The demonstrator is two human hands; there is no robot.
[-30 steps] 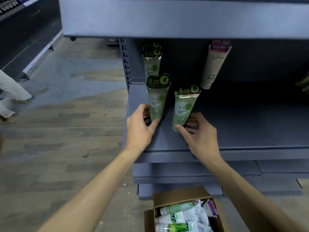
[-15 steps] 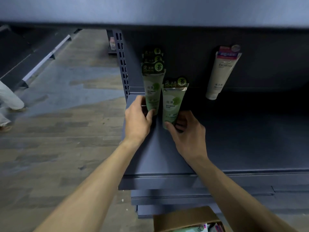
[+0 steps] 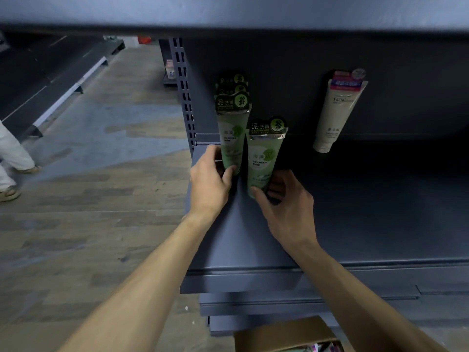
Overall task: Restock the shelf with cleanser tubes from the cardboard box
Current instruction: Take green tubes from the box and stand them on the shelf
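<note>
Two green seaweed cleanser tubes stand cap-down on the dark grey shelf (image 3: 355, 224). My left hand (image 3: 209, 185) grips the bottom of the left green tube (image 3: 232, 138), which stands at the front of a row of two more like it. My right hand (image 3: 284, 204) grips the lower end of the right green tube (image 3: 264, 158), just beside the row. A white facial cleanser tube (image 3: 335, 115) leans against the shelf's back wall further right. The cardboard box (image 3: 284, 334) sits on the floor at the bottom edge, with only a sliver of its contents showing.
The shelf above (image 3: 228, 13) overhangs close over the tubes. A slotted upright (image 3: 184, 92) bounds the shelf on the left. Lower shelves (image 3: 253, 306) jut out below. On the wooden floor at far left a person's leg and sandalled foot (image 3: 10, 171) are in view.
Both hands have carried their green tubes deeper into the shelf toward the back wall. My view has come closer under the upper shelf, and the box has slid almost out of sight.
</note>
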